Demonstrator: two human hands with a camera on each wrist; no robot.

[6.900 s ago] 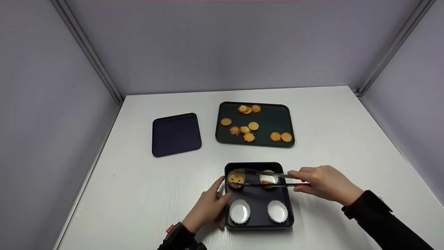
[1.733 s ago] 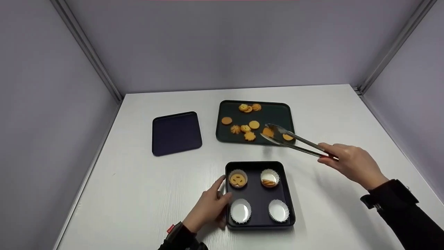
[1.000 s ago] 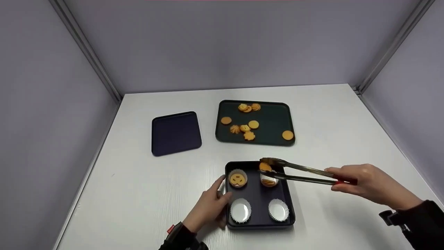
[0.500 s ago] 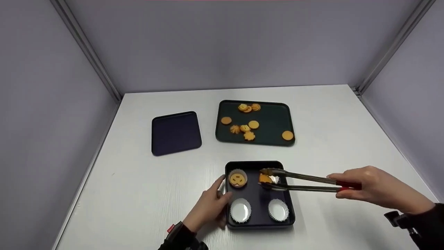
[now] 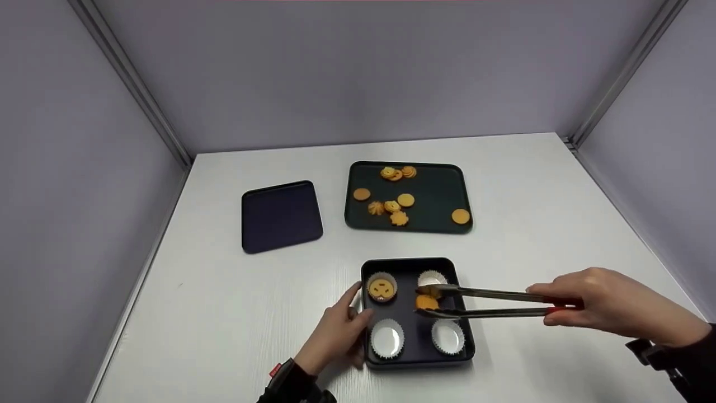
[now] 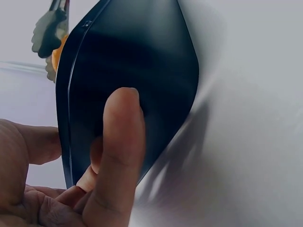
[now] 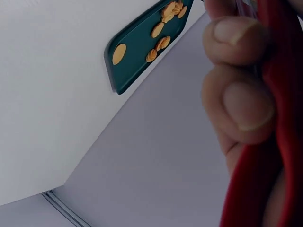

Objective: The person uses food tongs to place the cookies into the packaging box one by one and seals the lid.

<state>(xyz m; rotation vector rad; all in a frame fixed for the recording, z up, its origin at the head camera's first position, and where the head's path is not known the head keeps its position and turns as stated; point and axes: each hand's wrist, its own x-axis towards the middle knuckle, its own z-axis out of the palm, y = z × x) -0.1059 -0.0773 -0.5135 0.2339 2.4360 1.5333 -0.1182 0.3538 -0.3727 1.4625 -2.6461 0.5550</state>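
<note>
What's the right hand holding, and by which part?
The right hand grips long metal tongs by their red handles; the tips pinch a flat orange-brown cookie by its edges.

The left grip (image 5: 335, 329) lies spread, the right grip (image 5: 604, 299) curled.

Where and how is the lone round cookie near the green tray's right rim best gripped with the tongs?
Probably by its near and far edges, from above and the right: the round cookie lies flat and alone, close to the right rim of the green tray, and the right hand holds the tongs from that side.
</note>
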